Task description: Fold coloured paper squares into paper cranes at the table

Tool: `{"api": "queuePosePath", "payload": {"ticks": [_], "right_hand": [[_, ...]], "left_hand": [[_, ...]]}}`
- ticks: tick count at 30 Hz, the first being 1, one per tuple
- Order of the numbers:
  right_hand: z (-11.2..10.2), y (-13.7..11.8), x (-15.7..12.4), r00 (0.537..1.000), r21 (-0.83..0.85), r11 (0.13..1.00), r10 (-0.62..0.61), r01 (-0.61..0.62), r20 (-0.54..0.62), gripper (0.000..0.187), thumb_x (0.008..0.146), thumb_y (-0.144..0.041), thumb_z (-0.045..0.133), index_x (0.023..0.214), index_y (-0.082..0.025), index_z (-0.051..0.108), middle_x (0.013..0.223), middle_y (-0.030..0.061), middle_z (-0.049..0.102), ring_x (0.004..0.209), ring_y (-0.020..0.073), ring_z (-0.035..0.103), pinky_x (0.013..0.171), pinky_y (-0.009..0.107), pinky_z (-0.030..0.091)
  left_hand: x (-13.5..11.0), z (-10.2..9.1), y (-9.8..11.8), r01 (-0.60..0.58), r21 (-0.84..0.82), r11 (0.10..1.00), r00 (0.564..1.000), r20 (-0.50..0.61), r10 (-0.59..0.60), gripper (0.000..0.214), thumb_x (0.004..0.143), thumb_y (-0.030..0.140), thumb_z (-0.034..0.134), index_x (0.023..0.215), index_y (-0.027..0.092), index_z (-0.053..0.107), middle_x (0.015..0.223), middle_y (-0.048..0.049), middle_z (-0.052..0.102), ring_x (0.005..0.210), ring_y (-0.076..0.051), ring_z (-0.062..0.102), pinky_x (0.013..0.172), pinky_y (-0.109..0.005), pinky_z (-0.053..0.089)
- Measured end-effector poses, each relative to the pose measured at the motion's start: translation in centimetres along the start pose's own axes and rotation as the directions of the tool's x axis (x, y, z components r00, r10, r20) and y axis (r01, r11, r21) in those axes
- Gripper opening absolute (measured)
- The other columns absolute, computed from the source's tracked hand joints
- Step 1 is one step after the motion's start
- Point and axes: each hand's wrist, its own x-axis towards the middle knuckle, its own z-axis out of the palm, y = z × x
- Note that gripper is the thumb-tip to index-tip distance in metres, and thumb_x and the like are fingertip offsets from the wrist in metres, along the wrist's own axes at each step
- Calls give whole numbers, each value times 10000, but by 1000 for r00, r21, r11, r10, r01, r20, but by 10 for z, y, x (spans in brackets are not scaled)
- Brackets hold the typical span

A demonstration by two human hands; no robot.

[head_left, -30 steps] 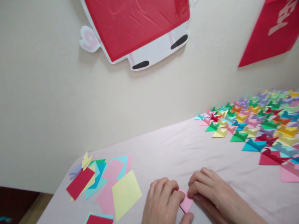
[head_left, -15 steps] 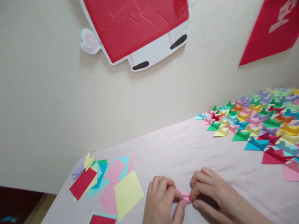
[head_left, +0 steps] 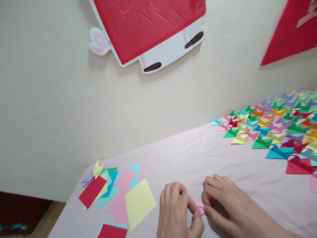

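A small folded piece of pink paper (head_left: pixel 198 205) lies on the cloth-covered surface between my two hands. My left hand (head_left: pixel 177 211) has its curled fingers on the paper's left side, thumb close to its lower edge. On the other side, my right hand (head_left: pixel 226 205) pinches the paper's right end with thumb and fingertips. Part of the paper is hidden behind the fingers, so its full shape does not show.
Loose paper sheets, among them a yellow one (head_left: pixel 140 205) and a red one (head_left: pixel 93 191), lie to the left. Rows of folded paper birds (head_left: pixel 262 142) in many colours fill the right. A wall (head_left: pixel 153 109) with a red-and-white cutout (head_left: pixel 158 29) rises behind.
My left thumb has shifted right and down, and a bit more of the pink paper shows. My right hand keeps its pinch. The whole view has moved slightly.
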Motion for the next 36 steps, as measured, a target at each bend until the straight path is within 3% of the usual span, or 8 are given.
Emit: {"api": "queuePosePath", "payload": {"ticks": [11,24,29,36], "right_hand": [[-2,0,0,999,-23,999,-34,34,-19,130,850,-114,554,761,-205,578,804,27,598,758,201,545,697,327,376],[-7,0,-3,1000,128,992,-1,0,10,183,841,-54,497,827,-215,582,870,25,638,828,195,555,766,345,393],[-4,-10,-3,998,43,998,47,-46,-33,79,813,-134,560,786,-207,561,820,19,614,775,194,524,730,343,364],[2,-14,-2,996,-14,998,54,-55,-70,120,736,-97,578,759,-210,544,803,8,594,760,186,508,722,334,331]], "left_hand": [[1,1,5,4,20,1000,999,-47,-3,229,675,23,507,774,216,435,891,-30,525,876,-225,486,716,-384,398],[1,0,8,10,88,996,999,-33,-8,237,677,10,529,764,212,443,878,-20,515,872,-216,489,728,-360,392],[0,2,7,8,54,998,1000,-17,-7,193,726,49,514,783,219,442,907,-34,517,887,-229,484,739,-370,386],[0,-1,8,6,9,1000,1000,-5,-6,157,773,98,499,822,231,431,854,-21,494,849,-229,461,732,-372,369]]}}
